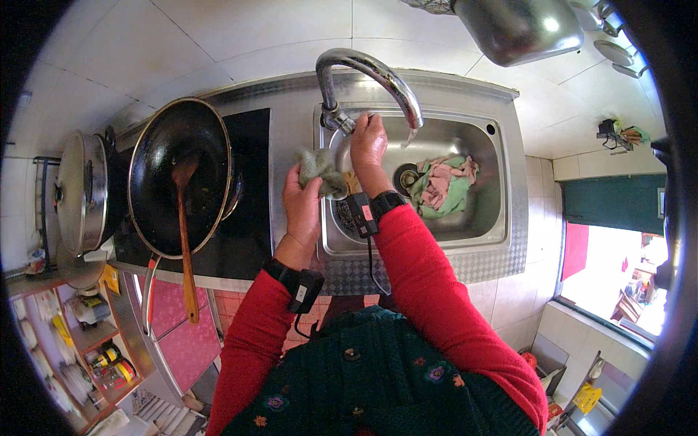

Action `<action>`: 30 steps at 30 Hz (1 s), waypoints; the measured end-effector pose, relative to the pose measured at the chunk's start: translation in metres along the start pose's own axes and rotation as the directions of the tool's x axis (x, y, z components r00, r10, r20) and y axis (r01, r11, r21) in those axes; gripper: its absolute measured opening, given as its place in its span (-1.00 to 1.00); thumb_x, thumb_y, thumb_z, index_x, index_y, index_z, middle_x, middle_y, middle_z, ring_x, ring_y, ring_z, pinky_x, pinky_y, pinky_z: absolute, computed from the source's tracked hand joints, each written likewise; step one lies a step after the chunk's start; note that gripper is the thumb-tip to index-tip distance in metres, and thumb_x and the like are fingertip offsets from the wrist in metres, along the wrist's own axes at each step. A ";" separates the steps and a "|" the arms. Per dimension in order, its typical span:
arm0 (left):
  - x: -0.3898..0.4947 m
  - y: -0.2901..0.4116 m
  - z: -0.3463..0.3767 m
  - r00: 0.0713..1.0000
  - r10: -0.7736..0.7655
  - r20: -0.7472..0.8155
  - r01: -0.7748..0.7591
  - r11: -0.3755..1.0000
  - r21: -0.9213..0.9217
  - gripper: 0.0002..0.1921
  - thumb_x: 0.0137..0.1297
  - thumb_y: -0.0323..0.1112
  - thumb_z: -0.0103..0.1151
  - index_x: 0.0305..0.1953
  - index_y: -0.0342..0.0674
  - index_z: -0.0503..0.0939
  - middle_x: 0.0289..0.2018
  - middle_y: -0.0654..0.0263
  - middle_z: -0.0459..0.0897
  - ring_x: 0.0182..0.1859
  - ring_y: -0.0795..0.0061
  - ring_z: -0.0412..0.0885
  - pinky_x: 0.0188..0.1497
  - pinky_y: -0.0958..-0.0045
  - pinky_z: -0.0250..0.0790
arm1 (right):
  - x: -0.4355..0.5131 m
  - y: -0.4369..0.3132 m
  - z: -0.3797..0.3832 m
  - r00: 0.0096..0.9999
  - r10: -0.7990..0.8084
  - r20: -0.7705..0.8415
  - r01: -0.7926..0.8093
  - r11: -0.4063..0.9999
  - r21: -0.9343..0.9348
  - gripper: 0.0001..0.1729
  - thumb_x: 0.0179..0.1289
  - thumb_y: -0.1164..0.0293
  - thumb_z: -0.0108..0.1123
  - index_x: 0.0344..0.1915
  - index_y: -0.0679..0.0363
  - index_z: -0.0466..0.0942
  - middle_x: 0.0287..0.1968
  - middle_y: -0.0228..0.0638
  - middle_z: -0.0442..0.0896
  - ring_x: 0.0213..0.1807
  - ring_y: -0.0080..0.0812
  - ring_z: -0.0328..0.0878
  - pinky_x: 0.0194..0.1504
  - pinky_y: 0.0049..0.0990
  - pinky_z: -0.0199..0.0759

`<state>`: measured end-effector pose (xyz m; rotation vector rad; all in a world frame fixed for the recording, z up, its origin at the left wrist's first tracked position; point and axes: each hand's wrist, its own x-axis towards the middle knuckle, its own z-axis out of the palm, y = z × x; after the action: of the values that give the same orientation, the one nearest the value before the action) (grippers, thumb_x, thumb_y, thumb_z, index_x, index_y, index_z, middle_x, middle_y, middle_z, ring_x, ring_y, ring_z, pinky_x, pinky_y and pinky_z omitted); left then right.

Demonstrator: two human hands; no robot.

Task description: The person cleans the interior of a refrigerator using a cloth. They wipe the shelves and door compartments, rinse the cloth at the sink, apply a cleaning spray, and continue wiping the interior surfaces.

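My left hand (pixel 303 210) grips a damp-looking grey-green cloth (pixel 320 170) above the sink's left rim. My right hand (pixel 369 144) is closed at the base of the chrome faucet (pixel 376 71), on its handle, which the fingers mostly hide. A short stream of water (pixel 410 136) runs from the spout. Below it is the stainless steel sink (pixel 463 234). Inside the basin, a pink and green bundle of cloth (pixel 443 188) lies beside the round drain (pixel 407 179). A dark scouring pad (pixel 345 215) sits at the basin's left, partly behind my right wrist.
Left of the sink, a black wok (pixel 158 147) with a wooden-handled spatula (pixel 188 261) rests on the black glass cooktop (pixel 253 218). A lidded steel pot (pixel 82 191) stands farther left. Another metal pot (pixel 518 27) hangs on the wall at the upper right.
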<state>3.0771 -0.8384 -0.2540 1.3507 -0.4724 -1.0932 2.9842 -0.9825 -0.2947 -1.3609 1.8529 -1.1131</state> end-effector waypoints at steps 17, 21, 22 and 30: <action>0.027 -0.021 0.072 0.970 -0.093 0.226 0.099 0.995 -0.015 -0.54 0.26 -0.13 0.21 0.08 -0.22 0.37 -0.09 0.28 0.55 -0.07 0.42 0.54 -0.02 0.28 0.42 | -0.023 0.053 -0.098 0.765 0.190 0.616 -0.612 0.514 0.601 -0.66 0.35 0.23 0.14 -0.05 0.25 0.58 -0.17 -0.32 0.68 -0.20 -0.41 0.63 -0.16 -0.43 0.53; 0.029 -0.038 0.092 0.949 -0.280 0.142 0.270 0.959 0.085 -0.42 0.22 -0.01 0.22 0.19 -0.04 0.26 0.16 0.24 0.32 0.14 0.28 0.32 0.04 0.01 0.39 | 0.002 0.047 -0.122 0.894 0.267 0.359 -0.409 0.812 0.416 -0.81 0.25 0.31 0.27 -0.25 0.20 0.66 -0.36 -0.43 0.65 -0.36 -0.55 0.52 -0.25 -0.55 0.41; 0.028 -0.041 0.096 0.935 -0.298 0.191 0.299 0.954 0.025 -0.40 0.23 0.01 0.21 0.21 -0.04 0.26 0.16 0.22 0.32 0.12 0.25 0.33 0.07 0.00 0.38 | 0.005 0.044 -0.126 0.932 0.106 0.347 -0.250 0.881 0.402 -0.83 0.25 0.32 0.27 -0.31 0.20 0.64 -0.39 -0.47 0.62 -0.39 -0.58 0.46 -0.30 -0.56 0.36; 0.025 -0.047 0.121 0.941 0.054 0.333 -0.106 0.985 0.139 -0.52 0.26 -0.40 0.18 0.18 -0.38 0.34 0.03 0.10 0.50 0.05 0.24 0.51 0.11 0.32 0.39 | 0.010 0.009 -0.150 0.942 -0.061 0.329 -0.081 0.912 0.402 -0.79 0.25 0.37 0.22 -0.48 0.25 0.55 -0.53 -0.55 0.49 -0.47 -0.68 0.30 -0.43 -0.61 0.19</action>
<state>2.9736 -0.9170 -0.2776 1.2733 -0.8666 -1.2397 2.8534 -0.9480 -0.2298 -1.2008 1.2898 -1.1072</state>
